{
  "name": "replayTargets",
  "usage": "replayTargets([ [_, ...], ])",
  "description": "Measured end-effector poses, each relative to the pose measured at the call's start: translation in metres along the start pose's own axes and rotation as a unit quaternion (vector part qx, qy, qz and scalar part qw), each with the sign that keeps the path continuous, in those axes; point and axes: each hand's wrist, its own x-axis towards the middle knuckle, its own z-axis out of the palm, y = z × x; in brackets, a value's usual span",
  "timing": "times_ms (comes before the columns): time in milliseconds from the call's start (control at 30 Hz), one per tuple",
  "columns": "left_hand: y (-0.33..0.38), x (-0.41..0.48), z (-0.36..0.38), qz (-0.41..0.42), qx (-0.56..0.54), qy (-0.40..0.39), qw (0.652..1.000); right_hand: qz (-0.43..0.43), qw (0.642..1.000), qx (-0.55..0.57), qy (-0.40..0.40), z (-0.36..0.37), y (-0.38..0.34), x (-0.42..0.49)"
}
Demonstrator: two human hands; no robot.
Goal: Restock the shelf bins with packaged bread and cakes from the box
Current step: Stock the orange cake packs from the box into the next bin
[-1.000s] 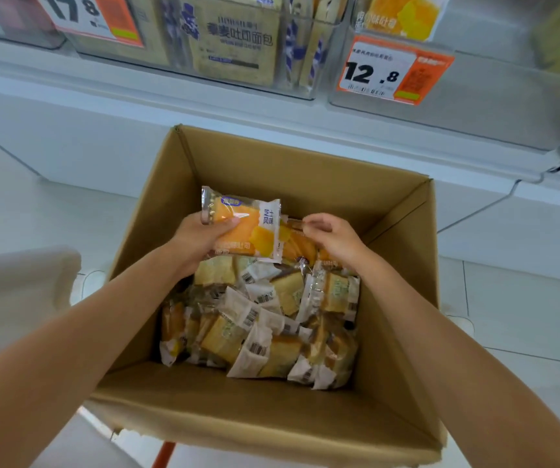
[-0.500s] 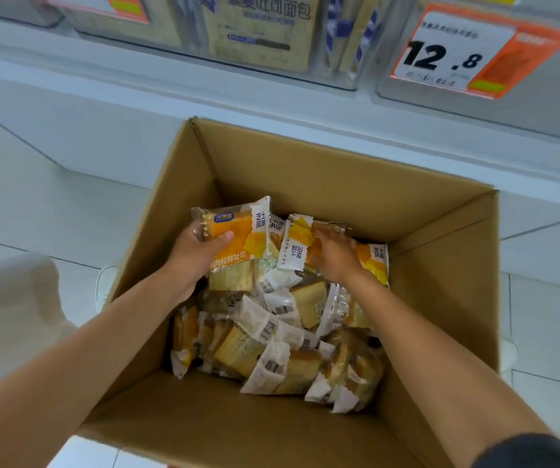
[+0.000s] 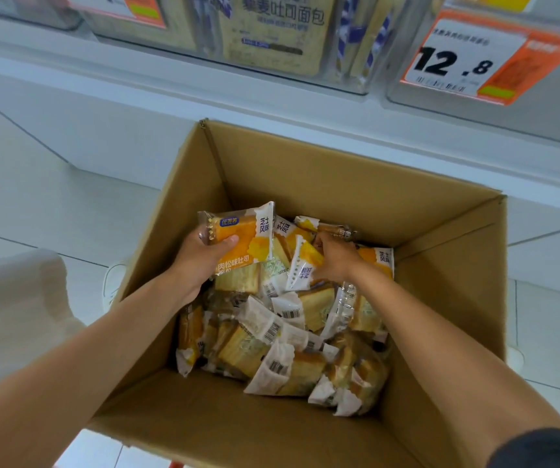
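Reaching down into the cardboard box (image 3: 322, 177), both forearms are extended. An orange bread packet (image 3: 241, 239) is gripped by the left hand (image 3: 201, 258), thumb on top, fingers (image 3: 204, 236) curled behind. Another packet (image 3: 302, 265) is covered by the right hand (image 3: 336, 258), seemingly pinched, atop the heap of wrapped cakes (image 3: 282, 336).

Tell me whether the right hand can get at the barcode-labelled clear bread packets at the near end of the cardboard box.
Probably yes. The right hand is already inside the open cardboard box, gripping orange packets at the far end. The clear bread packets lie uncovered on top, nearer the person, with nothing across them.
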Motion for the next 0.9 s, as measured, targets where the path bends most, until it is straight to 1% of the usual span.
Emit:
replayTargets([
  [67, 0.001, 0.0, 0.001, 0.004, 0.001, 0.002, 1.0, -0.016, 0.999, -0.035, 0.004, -0.014, -0.005, -0.013],
  [100, 0.003, -0.001, 0.003, 0.008, 0.0, 0.003, 1.0, -0.025, 0.999, -0.022, 0.014, -0.022, -0.006, -0.022],
  [133, 0.005, -0.002, 0.004, 0.015, -0.001, 0.007, 1.0, -0.03, 0.999, 0.02, 0.023, -0.033, -0.008, -0.034],
  [167, 0.007, -0.003, 0.006, 0.021, -0.001, 0.012, 1.0, -0.025, 0.995, 0.089, 0.039, -0.044, -0.009, -0.047],
  [200, 0.009, -0.005, 0.006, 0.027, 0.004, 0.017, 0.999, -0.015, 0.983, 0.172, 0.061, -0.055, -0.013, -0.062],
  [233, 0.011, -0.008, 0.007, 0.032, 0.007, 0.019, 0.999, -0.004, 0.963, 0.253, 0.088, -0.066, -0.016, -0.076],
  [300, 0.017, -0.017, 0.012, 0.038, -0.001, -0.009, 0.999, -0.009, 0.909, 0.394, 0.136, -0.082, -0.024, -0.099],
  [333, 0.021, -0.023, 0.016, 0.04, -0.018, -0.033, 0.998, -0.014, 0.873, 0.465, 0.148, -0.087, -0.03, -0.109],
  [400, 0.035, -0.043, 0.031, 0.035, -0.055, -0.082, 0.994, -0.029, 0.794, 0.59, 0.145, -0.093, -0.049, -0.128],
  [433, 0.042, -0.053, 0.04, 0.029, -0.07, -0.105, 0.992, -0.036, 0.76, 0.634, 0.136, -0.094, -0.06, -0.137],
  [467, 0.049, -0.064, 0.049, 0.03, -0.076, -0.124, 0.989, -0.043, 0.74, 0.659, 0.125, -0.095, -0.07, -0.147],
  [500, 0.054, -0.073, 0.058, 0.039, -0.08, -0.139, 0.986, -0.049, 0.73, 0.672, 0.119, -0.094, -0.077, -0.152],
  [567, 0.065, -0.089, 0.07, 0.075, -0.073, -0.141, 0.984, -0.054, 0.726, 0.67, 0.144, -0.097, -0.085, -0.164],
  [600, 0.072, -0.098, 0.072, 0.089, -0.069, -0.133, 0.985, -0.041, 0.732, 0.656, 0.18, -0.103, -0.085, -0.171],
  [633, 0.08, -0.103, 0.073, 0.1, -0.063, -0.13, 0.984, -0.024, 0.744, 0.628, 0.225, -0.111, -0.082, -0.178],
  [667, 0.089, -0.107, 0.071, 0.108, -0.049, -0.134, 0.984, -0.018, 0.765, 0.586, 0.267, -0.122, -0.079, -0.186],
  [700, 0.099, -0.113, 0.071, 0.121, -0.029, -0.146, 0.981, -0.023, 0.793, 0.535, 0.291, -0.133, -0.076, -0.194],
  [733, 0.109, -0.118, 0.07, 0.135, -0.009, -0.158, 0.978, -0.039, 0.825, 0.485, 0.289, -0.143, -0.071, -0.201],
  [767, 0.117, -0.117, 0.07, 0.15, 0.0, -0.162, 0.975, -0.056, 0.85, 0.454, 0.262, -0.152, -0.068, -0.208],
  [800, 0.126, -0.122, 0.072, 0.161, 0.007, -0.166, 0.973, -0.067, 0.864, 0.446, 0.223, -0.16, -0.066, -0.216],
  [833, 0.134, -0.125, 0.076, 0.175, 0.007, -0.158, 0.972, -0.077, 0.868, 0.452, 0.192, -0.167, -0.064, -0.221],
  [900, 0.15, -0.133, 0.086, 0.222, 0.021, -0.119, 0.968, -0.102, 0.858, 0.47, 0.181, -0.181, -0.064, -0.231],
])
